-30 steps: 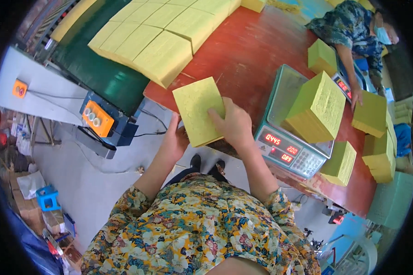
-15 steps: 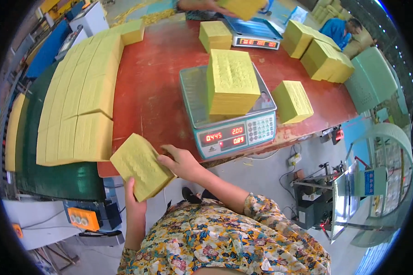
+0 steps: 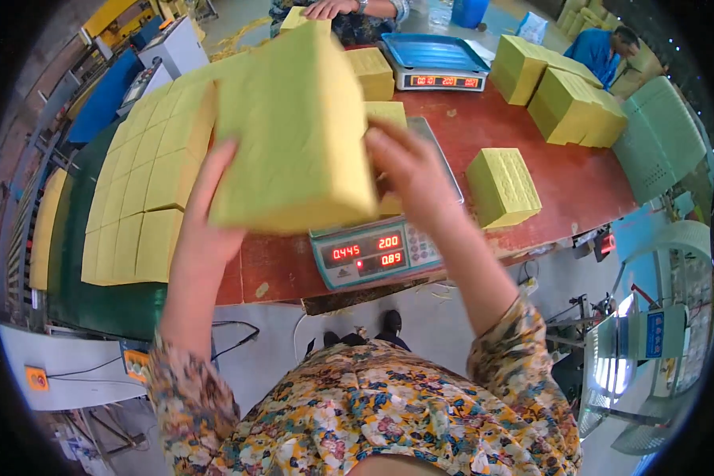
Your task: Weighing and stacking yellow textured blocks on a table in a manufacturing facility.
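Raised since half a second ago, the yellow paper stack [image 3: 293,127] now hangs above the scale [image 3: 377,250] on the red desk [image 3: 547,170] — left hand [image 3: 206,218] and right hand [image 3: 408,174] upstretched, fingers clasping its sides.

The scene is seen from a single wide fisheye camera worn on the head, aimed steeply down and forward. The wearer's patterned shirt [image 3: 373,412] is caught at the lower edge, very near. The red table [image 3: 579,170] is viewed from above, and straight edges are bent toward the dark round rim.
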### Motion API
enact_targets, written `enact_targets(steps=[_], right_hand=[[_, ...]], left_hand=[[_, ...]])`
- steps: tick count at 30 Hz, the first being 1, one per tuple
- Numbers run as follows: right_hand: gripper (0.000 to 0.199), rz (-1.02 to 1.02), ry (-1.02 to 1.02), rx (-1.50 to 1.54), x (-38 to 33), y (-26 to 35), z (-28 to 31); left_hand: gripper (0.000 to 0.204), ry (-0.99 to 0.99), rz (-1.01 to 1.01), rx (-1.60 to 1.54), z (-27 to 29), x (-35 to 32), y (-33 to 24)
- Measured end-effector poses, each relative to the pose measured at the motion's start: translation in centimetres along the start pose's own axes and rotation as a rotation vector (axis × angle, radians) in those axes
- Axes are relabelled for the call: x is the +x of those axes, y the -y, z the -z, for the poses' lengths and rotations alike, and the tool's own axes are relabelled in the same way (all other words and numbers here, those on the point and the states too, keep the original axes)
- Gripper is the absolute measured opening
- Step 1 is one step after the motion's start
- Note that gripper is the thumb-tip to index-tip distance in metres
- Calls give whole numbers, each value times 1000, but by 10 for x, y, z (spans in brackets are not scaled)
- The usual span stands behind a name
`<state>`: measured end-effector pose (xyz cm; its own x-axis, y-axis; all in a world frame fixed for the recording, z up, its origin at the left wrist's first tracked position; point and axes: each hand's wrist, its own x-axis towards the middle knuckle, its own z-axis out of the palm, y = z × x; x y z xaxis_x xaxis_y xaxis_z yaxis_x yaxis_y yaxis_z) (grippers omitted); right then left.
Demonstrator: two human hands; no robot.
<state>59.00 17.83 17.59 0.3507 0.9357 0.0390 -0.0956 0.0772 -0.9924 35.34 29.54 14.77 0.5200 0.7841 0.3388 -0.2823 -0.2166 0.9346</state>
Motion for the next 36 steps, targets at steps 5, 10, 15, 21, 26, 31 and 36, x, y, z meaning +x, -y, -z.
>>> enact_targets(steps=[5,10,15,21,26,31,36], right_hand=[[41,-45,7,173,61,-15,76],[38,-113,-4,176,68,-41,95],[37,-127,-13,160,62,-45,97],[36,-111,-31,165,61,-54,92],[36,-93,-67,114,60,-55,91],[38,-43,-99,38,60,-62,89],[51,77,-199,71,55,-92,91]], left_hand=[[59,119,463,-189,-76,99,-21],[69,150,546,-58,-83,116,6],[62,85,582,-83,-85,112,11],[77,99,559,-7,-84,109,16],[71,112,600,30,-80,107,17],[77,127,521,80,-75,104,26],[72,-101,352,-30,-69,93,72]])
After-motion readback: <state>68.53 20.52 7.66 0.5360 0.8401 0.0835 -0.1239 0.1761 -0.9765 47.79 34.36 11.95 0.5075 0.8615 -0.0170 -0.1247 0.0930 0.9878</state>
